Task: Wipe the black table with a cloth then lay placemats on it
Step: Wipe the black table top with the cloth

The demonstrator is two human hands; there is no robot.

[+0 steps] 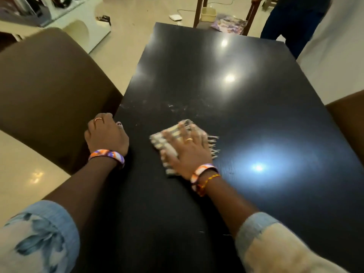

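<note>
I am pressing my right hand flat, fingers spread, on the folded fringed cloth at the centre of the frame, so my palm's weight is bearing it against the black table. My left hand, at centre left, is curling its fingers over the table's left edge, I think to brace me while I lean in. Pale smears are lying just above the cloth, which is probably why I am working here. A brown chair is filling the left of the frame. I am seeing no placemats laid on the table, so that step is not yet begun.
</note>
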